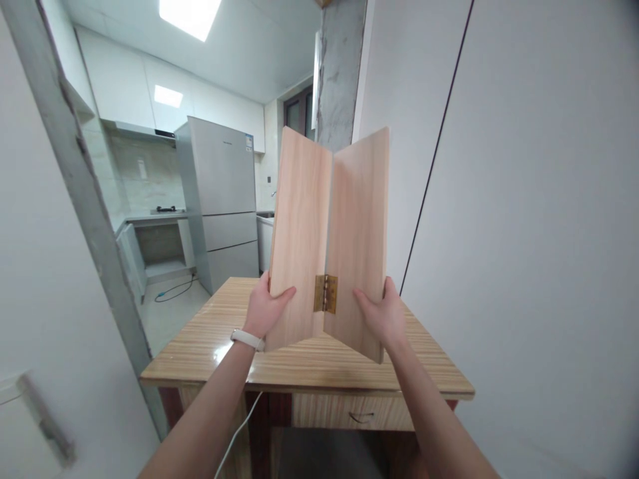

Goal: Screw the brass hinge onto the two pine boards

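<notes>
Two light wooden boards, a left board (299,219) and a right board (359,219), stand upright in front of me, angled to each other like a half-opened book. A brass-coloured hinge (325,294) joins them near the lower part of their shared edge. My left hand (268,307) grips the outer edge of the left board, thumb on its inner face and fingers hidden behind. Likewise my right hand (384,313) holds the outer edge of the right board, thumb in front. Whether the boards' lower ends touch the table I cannot tell.
Beneath the boards is a wood-grain table (200,352) with a drawer (354,410) at its front. A white cable (238,432) hangs below its edge. White walls (539,233) flank me. Behind stand a grey fridge (227,173) and kitchen cabinets (117,80).
</notes>
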Motion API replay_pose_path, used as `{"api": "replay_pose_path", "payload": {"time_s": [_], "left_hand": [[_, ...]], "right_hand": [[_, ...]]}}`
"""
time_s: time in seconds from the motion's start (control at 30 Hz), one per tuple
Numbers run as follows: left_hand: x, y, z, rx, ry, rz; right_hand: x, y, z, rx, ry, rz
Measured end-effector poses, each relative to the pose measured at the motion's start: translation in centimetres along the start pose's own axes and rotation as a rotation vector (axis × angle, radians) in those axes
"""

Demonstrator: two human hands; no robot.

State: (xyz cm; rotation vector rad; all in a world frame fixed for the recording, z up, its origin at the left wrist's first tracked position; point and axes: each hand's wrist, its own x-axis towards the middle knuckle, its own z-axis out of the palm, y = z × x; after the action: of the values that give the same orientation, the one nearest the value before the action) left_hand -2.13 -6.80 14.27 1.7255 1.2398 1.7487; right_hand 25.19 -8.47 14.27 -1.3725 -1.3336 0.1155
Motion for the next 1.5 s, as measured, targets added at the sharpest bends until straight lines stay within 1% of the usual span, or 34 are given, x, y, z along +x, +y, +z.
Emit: {"api": "replay_pose_path", "payload": {"time_s": [0.1,0.17,0.33,0.4,0.47,0.57,0.67,0.73,0.83,0.97,1.07,1.17,1.23,1.33,1.43,1.5], "left_hand": [[0.9,-0.5,-2.0,-0.137,-0.099,-0.037],[1.3,-1.0,-2.8,-0.199,-0.145,-0.08],[1.2,-2.4,-3.6,-0.344,-0.191,-0.171],[1.0,-2.7,-3.7,-0.377,-0.202,-0.199],[0.8,-2.6,-3.8,-0.389,-0.199,-0.21],[0.7,-1.7,-4.0,-0.344,-0.161,-0.172],[0.6,-0.2,-4.0,-0.213,-0.077,-0.077],[0.4,0.8,-3.6,-0.107,-0.019,-0.01],[-0.5,1.9,-2.1,0.047,0.074,0.024],[-2.4,2.6,1.2,0.222,0.139,0.009],[-3.6,2.8,3.4,0.329,0.143,0.022],[-4.1,2.8,4.2,0.339,0.155,0.036],[-3.9,2.6,3.8,0.297,0.16,0.047],[-3.1,2.2,2.2,0.203,0.15,0.039],[-2.0,1.7,0.0,0.088,0.124,0.031],[-1.3,1.2,-1.4,0.009,0.074,0.03]], "right_hand": [[1.3,1.3,-1.6,0.21,-0.094,-0.016],[1.8,1.9,-2.1,0.341,-0.156,0.005],[2.1,2.6,-2.0,0.604,-0.284,0.082],[2.1,2.7,-1.9,0.673,-0.314,0.1],[2.1,2.5,-1.9,0.694,-0.318,0.112],[2.0,1.8,-2.1,0.628,-0.28,0.093],[1.6,0.8,-2.1,0.481,-0.19,0.032],[1.0,-0.1,-1.7,0.37,-0.119,-0.009],[-0.3,-1.7,-0.3,0.188,-0.003,-0.011],[-2.7,-3.9,2.6,-0.035,0.094,0.018],[-4.2,-5.0,4.5,-0.179,0.109,0.022],[-4.8,-5.4,5.2,-0.242,0.113,0.0],[-4.7,-5.2,4.8,-0.239,0.113,-0.007],[-3.8,-4.3,3.3,-0.167,0.11,-0.003],[-2.5,-3.0,1.2,0.0,0.078,-0.017],[-1.5,-2.0,0.0,0.119,0.04,-0.037]]}}
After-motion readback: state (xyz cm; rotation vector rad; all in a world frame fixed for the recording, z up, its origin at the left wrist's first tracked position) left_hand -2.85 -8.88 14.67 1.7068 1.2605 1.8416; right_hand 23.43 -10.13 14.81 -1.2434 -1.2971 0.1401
